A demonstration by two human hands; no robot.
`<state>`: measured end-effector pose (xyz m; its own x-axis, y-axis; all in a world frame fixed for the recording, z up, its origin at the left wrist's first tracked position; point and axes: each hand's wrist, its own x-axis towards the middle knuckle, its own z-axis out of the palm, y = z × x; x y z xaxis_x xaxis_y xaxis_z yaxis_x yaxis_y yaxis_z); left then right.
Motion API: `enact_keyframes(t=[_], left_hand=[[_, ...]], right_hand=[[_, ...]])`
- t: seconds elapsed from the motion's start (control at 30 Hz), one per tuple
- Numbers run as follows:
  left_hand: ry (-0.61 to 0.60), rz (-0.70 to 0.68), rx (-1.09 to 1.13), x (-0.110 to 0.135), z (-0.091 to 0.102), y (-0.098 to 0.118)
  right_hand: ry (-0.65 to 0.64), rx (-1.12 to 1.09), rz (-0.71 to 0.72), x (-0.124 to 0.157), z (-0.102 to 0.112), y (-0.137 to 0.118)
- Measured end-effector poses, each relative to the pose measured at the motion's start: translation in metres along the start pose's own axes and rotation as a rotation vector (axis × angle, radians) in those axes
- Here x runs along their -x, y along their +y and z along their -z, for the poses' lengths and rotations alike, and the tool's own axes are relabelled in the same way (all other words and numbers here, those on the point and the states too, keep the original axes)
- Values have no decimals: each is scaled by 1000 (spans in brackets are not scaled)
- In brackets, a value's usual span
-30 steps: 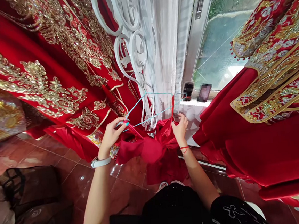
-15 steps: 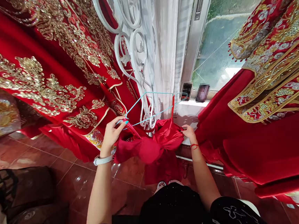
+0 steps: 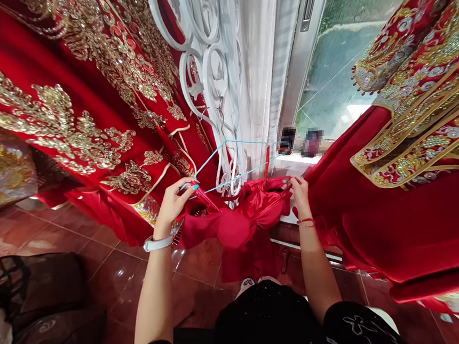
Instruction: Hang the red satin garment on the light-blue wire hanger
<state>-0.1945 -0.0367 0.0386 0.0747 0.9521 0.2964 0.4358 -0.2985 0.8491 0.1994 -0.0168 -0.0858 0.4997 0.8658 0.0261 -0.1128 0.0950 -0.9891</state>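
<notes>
A plain red satin garment [image 3: 234,229] hangs gathered in front of me, its lower part falling toward the floor. Thin light-blue hanger bars [image 3: 211,156] stretch above it. At the garment's left edge, my left hand [image 3: 175,202] is closed, pinching the red fabric beside the end of the blue hanger. My right hand [image 3: 299,190] pinches the fabric's upper right edge between thumb and fingers. A narrow red strap [image 3: 267,160] rises from the garment near the hanger's right part. Folds hide much of the garment's inside.
White scrolled metalwork [image 3: 214,66] stands behind the hanger, beside a sliding glass window [image 3: 348,60]. Red gowns with gold embroidery [image 3: 77,137] hang at left, and an embroidered red garment [image 3: 423,139] at right. Dark bags [image 3: 43,295] lie on the tiled floor [image 3: 118,273].
My right hand has moved slightly right and up, drawing the garment's right edge outward. My left hand stays at the left edge. The view has shifted a little.
</notes>
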Motion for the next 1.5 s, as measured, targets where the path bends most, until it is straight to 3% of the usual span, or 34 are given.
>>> enact_keyframes(t=[0.1, 0.2, 0.47, 0.63, 0.77, 1.03, 1.27, 1.4, 1.5], left_hand=[[-30, 9, -7, -1, 5, 3], [-47, 0, -4, -3, 10, 6], [-104, -3, 10, -10, 14, 2], [-71, 13, -2, -12, 15, 1], [-70, 22, 13, -15, 11, -3], [-43, 47, 86, -16, 3, -8], [-7, -5, -2, -8, 3, -12], [24, -58, -115, -4, 0, -9], [36, -124, -204, -2, -2, -3]], right_hand=[[-23, -348, 74, 2, 2, -24], [-106, -404, 168, 4, 6, -44], [15, -207, 419, -23, -15, -65], [-58, -91, 462, -48, -12, -87], [-227, 6, 453, -58, -12, -107], [-396, 189, 508, -50, -41, -125], [-453, 355, 573, -38, -43, -127], [-456, 465, 637, -36, -44, -125], [-381, 562, 690, -31, -44, -122]])
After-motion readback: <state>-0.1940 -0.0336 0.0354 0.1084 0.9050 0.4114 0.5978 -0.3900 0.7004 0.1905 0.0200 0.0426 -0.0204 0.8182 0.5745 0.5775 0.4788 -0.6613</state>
